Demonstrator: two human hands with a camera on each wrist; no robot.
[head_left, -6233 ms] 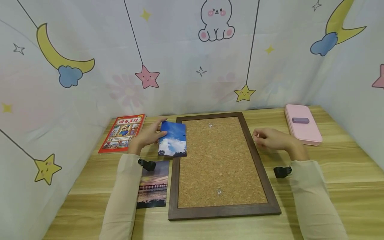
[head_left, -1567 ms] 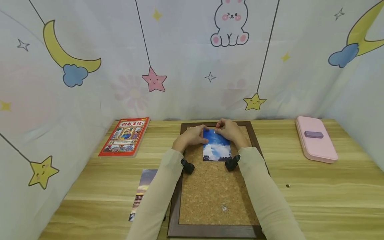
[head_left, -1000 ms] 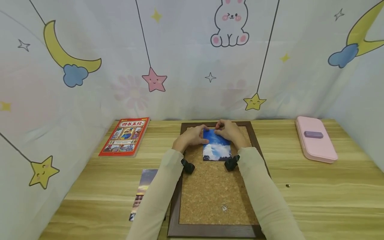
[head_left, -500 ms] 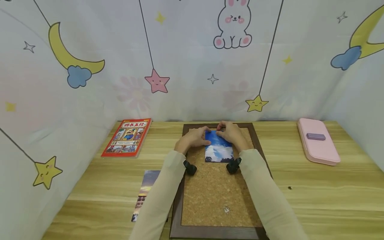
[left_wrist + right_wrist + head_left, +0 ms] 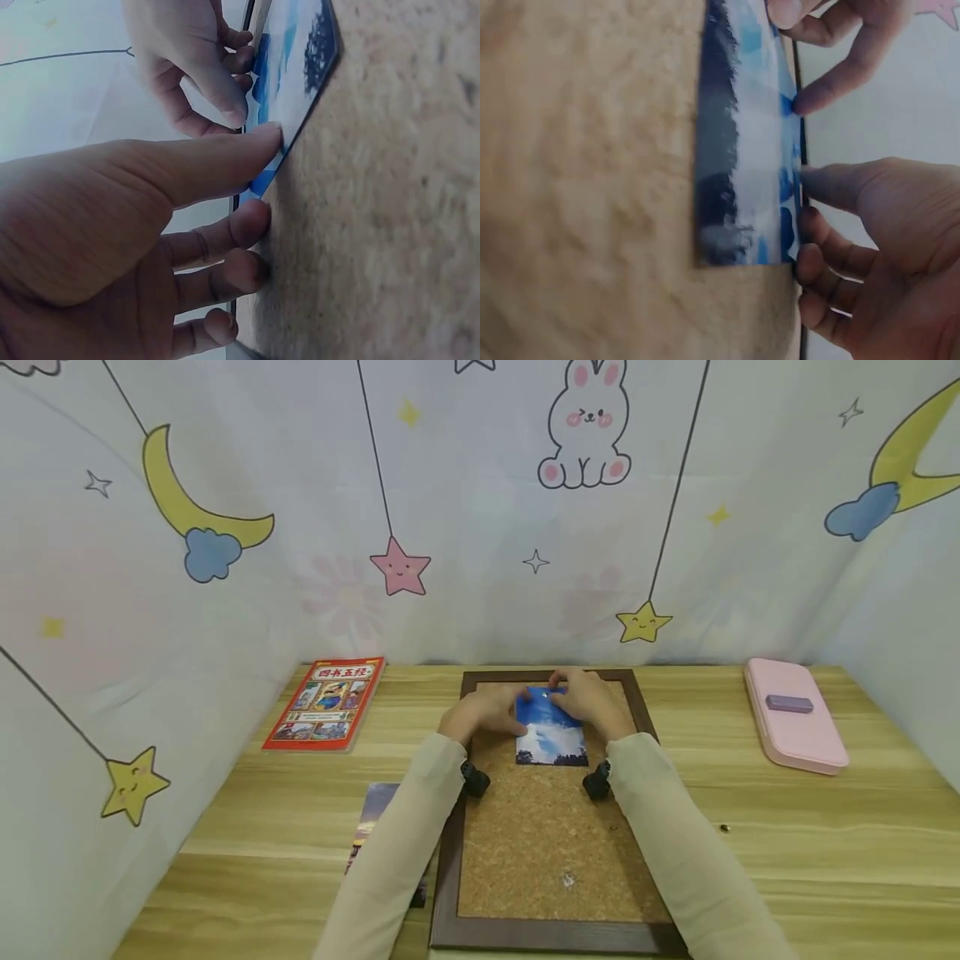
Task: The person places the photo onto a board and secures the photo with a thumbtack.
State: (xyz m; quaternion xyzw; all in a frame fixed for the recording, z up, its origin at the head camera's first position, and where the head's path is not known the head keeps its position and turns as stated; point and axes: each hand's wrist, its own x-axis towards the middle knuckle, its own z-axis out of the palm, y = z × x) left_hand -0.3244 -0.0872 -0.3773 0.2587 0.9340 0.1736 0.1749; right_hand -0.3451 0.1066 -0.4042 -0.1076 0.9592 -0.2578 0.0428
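Blue sky photo [image 5: 553, 735] with clouds, on upper part of framed corkboard [image 5: 547, 835], small pin [image 5: 545, 695] near photo's top

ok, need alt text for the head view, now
A person's left hand and right hand flank the top of a sky photo on a framed cork board. Another photo, partly hidden by a sleeve, lies left on the wooden table. A red book sits back left, a pink case back right.

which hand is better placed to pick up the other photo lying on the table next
Probably the left hand: the other photo lies left of the corkboard, partly hidden by the left sleeve. The right hand, at the right of the sky photo, would likely have to reach across.
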